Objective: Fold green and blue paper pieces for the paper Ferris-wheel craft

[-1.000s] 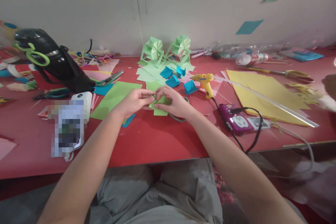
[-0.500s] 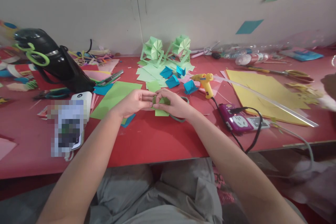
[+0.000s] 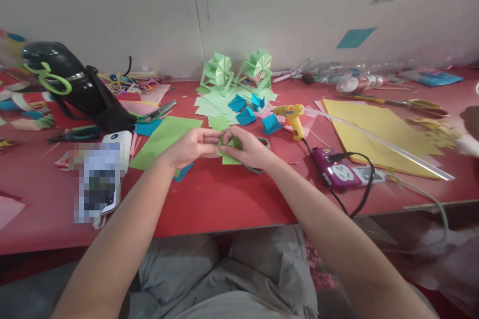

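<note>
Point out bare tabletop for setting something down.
Bare red tabletop lies from the left hand and right hand to its front edge; more lies between the pink sheet and pixelated device. Beyond the hands it's crowded: blue folded pieces, yellow glue gun, green paper models.

You have a red-topped table [image 3: 220,204] in front of you, its front edge running across just before you. To your left it carries a black bottle [image 3: 84,87], a teal-handled tool [image 3: 77,134] and a bright green sheet [image 3: 159,145]. Pale green sheets [image 3: 211,106] lie farther back; to your right are stacked yellow paper [image 3: 377,134], a purple power socket [image 3: 321,162] and a clear plastic bottle [image 3: 354,84].
</note>
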### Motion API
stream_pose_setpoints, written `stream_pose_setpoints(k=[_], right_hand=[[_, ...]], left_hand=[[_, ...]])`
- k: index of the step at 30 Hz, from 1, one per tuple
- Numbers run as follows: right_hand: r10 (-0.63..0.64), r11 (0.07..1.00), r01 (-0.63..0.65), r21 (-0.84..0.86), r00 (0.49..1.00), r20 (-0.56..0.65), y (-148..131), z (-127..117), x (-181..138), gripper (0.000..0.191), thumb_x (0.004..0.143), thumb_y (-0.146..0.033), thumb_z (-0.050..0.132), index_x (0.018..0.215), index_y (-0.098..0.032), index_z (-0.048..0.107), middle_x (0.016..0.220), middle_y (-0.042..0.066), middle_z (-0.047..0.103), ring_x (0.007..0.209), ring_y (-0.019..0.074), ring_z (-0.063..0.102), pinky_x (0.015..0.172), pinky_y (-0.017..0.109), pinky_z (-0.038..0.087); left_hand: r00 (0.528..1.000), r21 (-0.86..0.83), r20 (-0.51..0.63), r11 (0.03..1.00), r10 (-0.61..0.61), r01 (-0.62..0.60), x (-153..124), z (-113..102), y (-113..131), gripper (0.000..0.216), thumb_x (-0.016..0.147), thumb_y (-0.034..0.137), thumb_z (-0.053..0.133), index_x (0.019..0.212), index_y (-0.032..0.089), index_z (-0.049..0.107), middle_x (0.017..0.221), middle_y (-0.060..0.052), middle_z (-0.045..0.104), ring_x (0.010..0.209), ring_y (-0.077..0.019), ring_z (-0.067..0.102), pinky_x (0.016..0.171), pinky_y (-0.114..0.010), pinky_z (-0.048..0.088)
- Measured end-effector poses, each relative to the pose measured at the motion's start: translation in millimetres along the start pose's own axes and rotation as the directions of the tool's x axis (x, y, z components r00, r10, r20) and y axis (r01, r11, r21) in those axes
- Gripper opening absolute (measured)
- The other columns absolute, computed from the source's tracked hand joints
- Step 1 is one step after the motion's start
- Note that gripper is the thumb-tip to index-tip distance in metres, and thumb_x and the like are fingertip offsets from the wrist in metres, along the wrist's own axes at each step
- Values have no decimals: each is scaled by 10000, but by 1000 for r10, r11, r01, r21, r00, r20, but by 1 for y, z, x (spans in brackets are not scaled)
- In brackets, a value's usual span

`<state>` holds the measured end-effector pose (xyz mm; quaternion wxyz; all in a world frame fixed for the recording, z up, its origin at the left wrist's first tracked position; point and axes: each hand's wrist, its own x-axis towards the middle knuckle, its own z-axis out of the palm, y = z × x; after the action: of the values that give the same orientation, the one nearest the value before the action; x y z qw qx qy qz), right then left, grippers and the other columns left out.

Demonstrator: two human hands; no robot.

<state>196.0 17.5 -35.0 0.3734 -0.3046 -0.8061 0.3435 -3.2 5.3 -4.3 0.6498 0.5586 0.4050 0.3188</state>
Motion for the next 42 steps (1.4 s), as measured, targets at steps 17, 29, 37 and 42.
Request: stream_pose_setpoints(k=[17,29,37,42], right_hand=[[337,900,-281,333,934,-123,6,-12,3,350,735,-526,758,802,-189,687,783,64,726,716,205,670,640,336,521],[237,966,-195,170,932,-274,6,-2,6,263,825,-425,665,772,-171,616,680,26,644,605,136,559,566,273,408],[225,968,-169,186,912,-343,5,0,6,188,840,-355,639,800,-172,625,724,48,686,635,159,618,575,279,426],[234,967,-175,187,898,-372,9,-2,6,188,837,-357,647,810,-171,639,746,54,705,673,178,659,592,284,451]], left_hand=[[986,164,-168,986,-6,34,3,-3,-1,507,611,155,838,1096,179,690,802,-42,704,898,-241,697,846,-404,552],[971,80,-227,992,-79,100,10,-9,-8,509,569,133,822,1056,144,672,974,-95,734,970,-252,683,938,-442,497],[965,-4,-262,1000,28,-30,14,-6,-13,496,539,133,830,1016,142,692,996,-90,726,1011,-242,653,963,-433,471],[965,50,-242,994,105,-96,11,-1,-11,519,572,189,859,1067,150,708,1052,-97,731,1074,-259,641,946,-411,486]])
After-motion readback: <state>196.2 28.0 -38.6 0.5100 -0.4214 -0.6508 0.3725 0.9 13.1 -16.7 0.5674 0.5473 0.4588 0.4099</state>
